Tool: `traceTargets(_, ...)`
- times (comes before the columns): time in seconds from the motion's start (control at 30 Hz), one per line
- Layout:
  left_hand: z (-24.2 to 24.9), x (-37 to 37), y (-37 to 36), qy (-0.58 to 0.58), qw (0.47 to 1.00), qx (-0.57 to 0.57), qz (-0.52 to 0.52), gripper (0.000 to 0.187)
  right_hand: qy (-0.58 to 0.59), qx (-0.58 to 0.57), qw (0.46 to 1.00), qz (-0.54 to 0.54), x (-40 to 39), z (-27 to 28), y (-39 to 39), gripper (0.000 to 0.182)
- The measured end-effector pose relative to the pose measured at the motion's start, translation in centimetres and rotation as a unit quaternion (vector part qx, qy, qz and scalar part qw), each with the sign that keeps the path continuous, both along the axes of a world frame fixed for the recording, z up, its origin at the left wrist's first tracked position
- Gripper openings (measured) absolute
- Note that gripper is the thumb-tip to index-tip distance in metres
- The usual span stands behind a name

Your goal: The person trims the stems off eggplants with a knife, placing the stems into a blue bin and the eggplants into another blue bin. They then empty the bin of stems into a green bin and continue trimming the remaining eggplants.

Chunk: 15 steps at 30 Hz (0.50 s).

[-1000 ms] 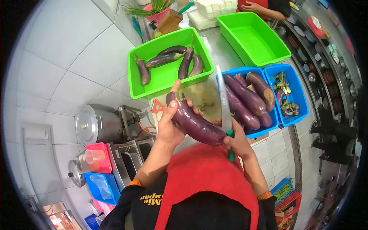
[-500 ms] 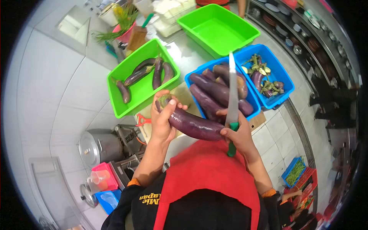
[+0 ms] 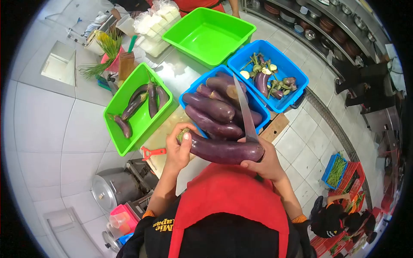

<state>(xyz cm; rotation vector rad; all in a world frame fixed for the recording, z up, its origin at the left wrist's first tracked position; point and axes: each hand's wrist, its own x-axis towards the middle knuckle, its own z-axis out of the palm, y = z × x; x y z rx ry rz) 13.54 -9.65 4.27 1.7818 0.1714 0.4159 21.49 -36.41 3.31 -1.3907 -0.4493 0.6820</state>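
Note:
A large purple eggplant (image 3: 221, 150) lies crosswise in front of the red apron, held between both hands. My left hand (image 3: 178, 148) is wrapped round its green stem end. My right hand (image 3: 269, 161) grips the other end and also holds a long knife (image 3: 246, 109), whose blade points up and away; the handle is hidden. Just beyond, several eggplants (image 3: 211, 107) fill a blue tray (image 3: 263, 112). At the left, a green tray (image 3: 165, 112) holds several eggplants with stems. An orange-red peeler (image 3: 153, 152) lies on the cutting board (image 3: 158, 139).
A second blue tray (image 3: 297, 71) contains cut stems and eggplant pieces. Behind stands another green tray (image 3: 206, 34). A metal pot (image 3: 114, 187) is at lower left. Co-workers (image 3: 333, 221) are at lower right, and another person (image 3: 200, 5) is across the table.
The view has shifted, with the trays now further left. The eggplant has turned more level between my hands, and the knife blade now leans up to the left.

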Motion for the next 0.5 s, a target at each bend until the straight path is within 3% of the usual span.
traceTargets(0.17, 0.2, 0.8, 0.3, 0.055, 0.997, 0.045, -0.017, 0.032, 0.02, 0.017, 0.999, -0.026, -0.2, 0.4, -0.4, 0.061)
traceTargets(0.27, 1.1, 1.6, -0.8, 0.082, 0.995, -0.049, -0.009, 0.037, -0.004, 0.01, 0.999, -0.041, -0.1, 1.1, -0.5, 0.061)
traceTargets(0.33, 1.1, 2.4, -1.2, -0.022, 0.999, -0.026, -0.02, 0.03, -0.02, 0.003, 0.999, -0.048, 0.0, 1.6, -0.5, 0.061)
traceTargets(0.5, 2.5, 2.6, 0.7, 0.002, 0.99, 0.079, -0.12, 0.023, -0.056, -0.01, 0.997, -0.045, 0.7, 2.2, -1.3, 0.06)
